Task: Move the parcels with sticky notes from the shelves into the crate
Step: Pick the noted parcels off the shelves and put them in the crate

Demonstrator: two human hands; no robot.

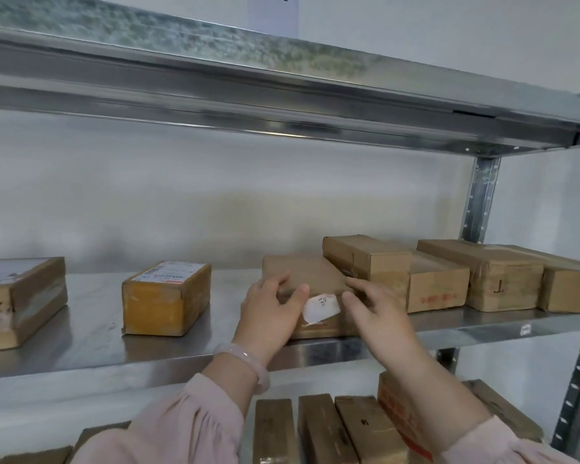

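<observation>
Gripping the sticky-note parcel (310, 272) by its near corners — left hand (270, 313), right hand (374, 313) — at the shelf (91, 316) front edge, long axis pointing away.

The parcel (310, 276) sits at the front of the middle shelf (91, 329), a note (320, 308) on its front, the left hand (268, 313) on its left corner, the right hand (375, 313) on its right, one box (164, 303) to its left, more boxes (439, 283) to its right, and other parcels (315, 430) on the shelf below.
</observation>
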